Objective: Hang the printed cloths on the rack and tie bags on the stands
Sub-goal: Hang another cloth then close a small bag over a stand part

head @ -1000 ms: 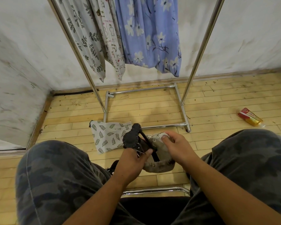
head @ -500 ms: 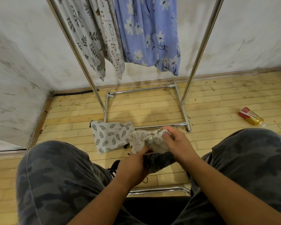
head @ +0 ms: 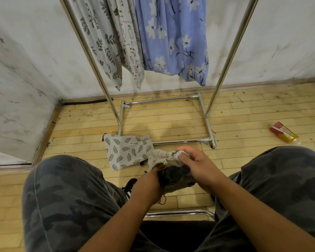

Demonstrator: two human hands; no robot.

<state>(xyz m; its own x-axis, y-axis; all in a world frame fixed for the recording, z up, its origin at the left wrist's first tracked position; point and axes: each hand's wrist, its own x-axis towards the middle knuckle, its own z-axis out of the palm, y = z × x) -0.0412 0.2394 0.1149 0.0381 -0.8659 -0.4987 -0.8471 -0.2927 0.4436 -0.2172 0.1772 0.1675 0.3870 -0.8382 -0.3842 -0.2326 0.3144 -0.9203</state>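
Between my knees I hold a small beige drawstring bag (head: 164, 157) with a dark sandal (head: 176, 174) pushed partly into it. My left hand (head: 149, 184) grips the sandal and the bag's lower edge from the left. My right hand (head: 195, 164) pinches the bag's gathered mouth from the right. A second bag with a green leaf print (head: 127, 150) lies flat on the floor just beyond my hands. Three printed cloths hang on the chrome rack (head: 224, 73): a leaf print (head: 100, 42), a white animal print (head: 129, 42) and a blue floral one (head: 173, 37).
I sit on a chair with a chrome front bar (head: 178, 213), knees in camouflage trousers either side. The rack's base frame (head: 182, 141) rests on the wooden floor ahead. A red and yellow packet (head: 283, 134) lies at the right. White walls close the left and back.
One second ago the sandal stood up outside the bag in my left hand. Now it sits lower, mostly inside the bag, and my right hand has pulled the bag's mouth up over it.
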